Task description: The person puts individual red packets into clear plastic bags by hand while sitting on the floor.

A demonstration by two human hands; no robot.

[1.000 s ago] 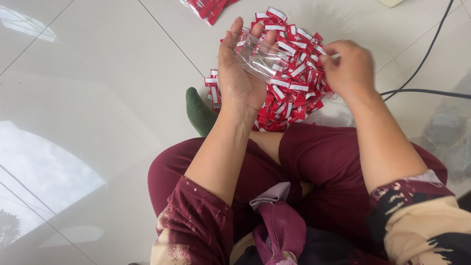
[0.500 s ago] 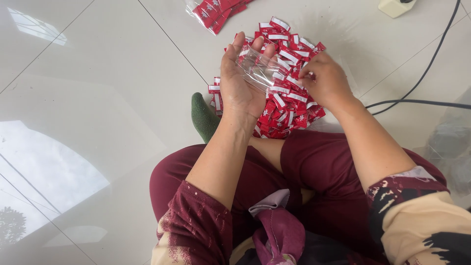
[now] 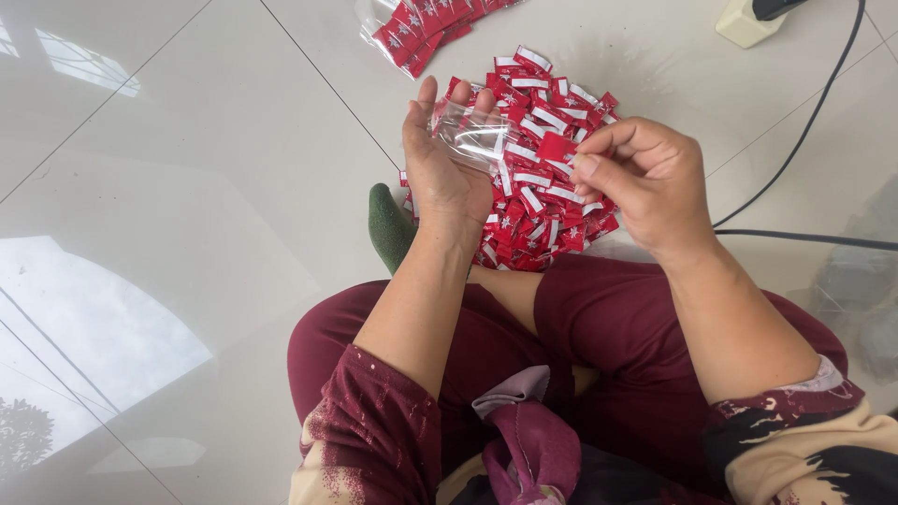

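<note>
My left hand (image 3: pixel 445 168) is raised palm up and holds a small clear plastic bag (image 3: pixel 475 137) against its fingers. My right hand (image 3: pixel 645 178) pinches one small red sachet (image 3: pixel 559 147) between thumb and fingertips, just right of the bag's mouth. Below both hands a heap of red and white sachets (image 3: pixel 538 201) lies on the glossy white tiled floor (image 3: pixel 187 187). I sit cross-legged in maroon trousers, with a green sock (image 3: pixel 387 227) beside the heap.
A clear bag filled with red sachets (image 3: pixel 421 23) lies at the top edge. A cream power strip (image 3: pixel 745 21) and black cables (image 3: pixel 804 122) run along the right. A clear plastic sheet (image 3: pixel 861 290) lies at the far right.
My right hand has lifted off the heap with one red sachet pinched in it and moved up toward the bag. My left hand keeps the bag in place.
</note>
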